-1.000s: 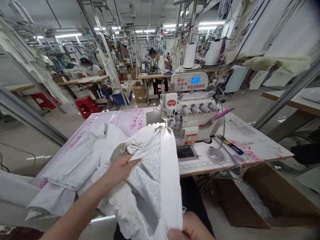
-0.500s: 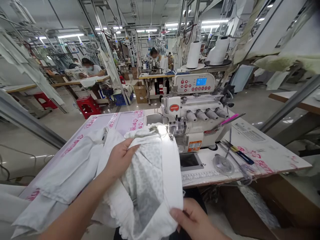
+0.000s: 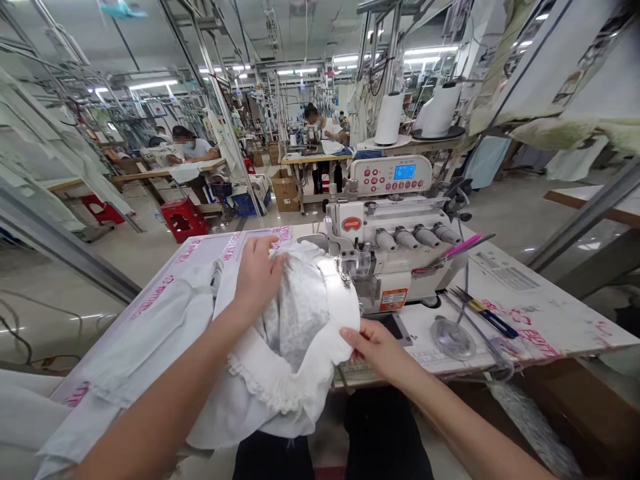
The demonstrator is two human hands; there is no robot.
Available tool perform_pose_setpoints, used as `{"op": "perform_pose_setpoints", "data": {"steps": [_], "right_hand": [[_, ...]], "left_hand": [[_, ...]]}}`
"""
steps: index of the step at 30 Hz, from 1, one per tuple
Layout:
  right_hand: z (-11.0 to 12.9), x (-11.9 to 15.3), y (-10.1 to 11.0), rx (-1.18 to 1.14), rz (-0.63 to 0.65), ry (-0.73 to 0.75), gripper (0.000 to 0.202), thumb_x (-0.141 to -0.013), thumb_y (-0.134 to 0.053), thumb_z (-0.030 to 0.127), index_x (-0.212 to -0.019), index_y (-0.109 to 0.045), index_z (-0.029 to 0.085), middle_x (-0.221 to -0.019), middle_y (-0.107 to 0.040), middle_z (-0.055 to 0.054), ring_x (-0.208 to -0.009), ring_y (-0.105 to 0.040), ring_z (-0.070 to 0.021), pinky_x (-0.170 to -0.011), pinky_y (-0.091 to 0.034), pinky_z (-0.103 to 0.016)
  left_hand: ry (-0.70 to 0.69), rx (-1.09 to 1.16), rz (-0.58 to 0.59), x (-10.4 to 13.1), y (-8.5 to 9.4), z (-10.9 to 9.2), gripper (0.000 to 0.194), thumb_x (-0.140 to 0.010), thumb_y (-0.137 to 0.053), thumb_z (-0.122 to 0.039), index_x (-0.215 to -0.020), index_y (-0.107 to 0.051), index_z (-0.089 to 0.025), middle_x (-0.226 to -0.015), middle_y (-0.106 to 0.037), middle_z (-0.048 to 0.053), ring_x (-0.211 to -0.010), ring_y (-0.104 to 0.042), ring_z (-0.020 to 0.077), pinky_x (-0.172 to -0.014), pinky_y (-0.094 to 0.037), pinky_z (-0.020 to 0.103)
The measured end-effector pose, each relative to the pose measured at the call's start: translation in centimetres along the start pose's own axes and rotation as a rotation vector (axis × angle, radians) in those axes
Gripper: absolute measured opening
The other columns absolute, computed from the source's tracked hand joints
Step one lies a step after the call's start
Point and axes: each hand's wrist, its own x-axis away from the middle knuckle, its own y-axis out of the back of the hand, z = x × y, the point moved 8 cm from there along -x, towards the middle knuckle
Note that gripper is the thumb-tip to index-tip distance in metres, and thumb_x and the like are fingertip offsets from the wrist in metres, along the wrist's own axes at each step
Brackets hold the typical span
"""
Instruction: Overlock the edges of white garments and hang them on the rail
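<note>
A white garment with a ruffled band lies partly under the presser foot of a white overlock sewing machine and hangs over the table's front edge. My left hand rests on its upper left part, fingers bent around the fabric. Between the thumb and fingers of my right hand, the band's right edge is pinched, just below and in front of the needle area. The machine's lamp lights the cloth by the foot.
More white cloth lies left on the table. Snips and a clear round reel lie right of the machine. Thread cones stand behind. Below right is a cardboard box. People sit at machines farther back.
My right hand has moved up toward the machine with the band's edge. My left hand has shifted up and slightly right. The band's long straight stretch has shortened and now curves near the foot.
</note>
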Motion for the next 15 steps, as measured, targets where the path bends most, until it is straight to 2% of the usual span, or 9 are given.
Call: {"op": "perform_pose_setpoints", "data": {"steps": [1, 2, 5, 7, 9, 11, 13, 15], "right_hand": [[-0.1, -0.3, 0.2, -0.004, -0.005, -0.012, 0.040, -0.071, -0.053, 0.053, -0.064, -0.051, 0.013, -0.057, -0.048, 0.001, -0.049, -0.042, -0.0085, -0.047, -0.036, -0.020], [-0.2, -0.5, 0.4, -0.009, -0.008, -0.023, 0.041, -0.070, -0.053, 0.054, -0.064, -0.051, 0.013, -0.056, -0.047, 0.001, -0.049, -0.041, -0.0082, -0.046, -0.035, -0.020], [-0.1, -1.0, 0.7, -0.024, -0.013, -0.038, 0.042, -0.070, -0.053, 0.054, -0.064, -0.050, 0.013, -0.055, -0.046, 0.002, -0.047, -0.040, -0.0077, -0.046, -0.033, -0.020], [0.1, -1.0, 0.7, -0.032, -0.018, -0.046, 0.042, -0.069, -0.054, 0.054, -0.063, -0.048, 0.013, -0.054, -0.045, 0.002, -0.046, -0.039, -0.0073, -0.044, -0.031, -0.019], [0.2, -0.5, 0.3, -0.040, -0.027, -0.067, 0.042, -0.068, -0.055, 0.054, -0.061, -0.047, 0.014, -0.052, -0.043, 0.003, -0.044, -0.036, -0.0066, -0.042, -0.028, -0.019], [-0.2, 1.0, -0.5, -0.018, -0.046, -0.107, 0.043, -0.069, -0.053, 0.055, -0.058, -0.044, 0.014, -0.049, -0.040, 0.004, -0.041, -0.033, -0.0062, -0.039, -0.024, -0.019], [-1.2, 3.9, -2.2, 0.049, -0.039, -0.154, 0.044, -0.074, -0.047, 0.054, -0.055, -0.042, 0.014, -0.046, -0.037, 0.003, -0.040, -0.031, -0.0065, -0.038, -0.022, -0.019], [-2.6, 7.5, -4.2, 0.138, 0.001, -0.191, 0.045, -0.079, -0.041, 0.051, -0.053, -0.041, 0.014, -0.046, -0.036, 0.003, -0.042, -0.031, -0.0073, -0.039, -0.023, -0.020]], "left_hand": [[0.001, -0.007, 0.009, 1.4, 0.2, -0.8, 0.022, -0.077, -0.047, -0.032, -0.090, -0.047, -0.014, -0.084, -0.048, 0.005, -0.078, -0.046, 0.0164, -0.067, -0.036, 0.026], [0.008, 0.003, 0.087, 3.1, 0.0, -1.5, 0.023, -0.076, -0.047, -0.035, -0.087, -0.047, -0.015, -0.081, -0.048, 0.004, -0.075, -0.045, 0.0158, -0.065, -0.036, 0.025], [0.015, 0.126, 0.679, 9.9, -2.7, -3.8, 0.028, -0.081, -0.037, -0.041, -0.071, -0.046, -0.016, -0.065, -0.048, 0.000, -0.058, -0.043, 0.0119, -0.054, -0.032, 0.022], [0.001, 0.185, 0.936, 13.9, -2.9, -4.9, 0.035, -0.085, -0.030, -0.039, -0.063, -0.043, -0.016, -0.057, -0.044, -0.002, -0.052, -0.039, 0.0097, -0.050, -0.029, 0.021], [-0.042, 0.280, 1.095, 16.7, -2.4, -6.1, 0.038, -0.086, -0.027, -0.038, -0.059, -0.040, -0.015, -0.052, -0.039, -0.003, -0.047, -0.034, 0.0078, -0.048, -0.027, 0.019], [-0.092, 0.430, 1.262, 19.6, -2.0, -7.4, 0.036, -0.085, -0.028, -0.037, -0.062, -0.043, -0.015, -0.054, -0.039, -0.003, -0.049, -0.034, 0.0073, -0.048, -0.028, 0.018], [-0.080, 0.552, 1.380, 22.5, -2.0, -8.1, 0.032, -0.084, -0.029, -0.037, -0.070, -0.048, -0.015, -0.061, -0.044, -0.002, -0.054, -0.038, 0.0081, -0.052, -0.033, 0.017], [0.008, 0.595, 1.422, 25.0, -2.6, -7.9, 0.027, -0.082, -0.034, -0.037, -0.079, -0.050, -0.016, -0.067, -0.047, -0.001, -0.059, -0.040, 0.0091, -0.056, -0.036, 0.017]]}}
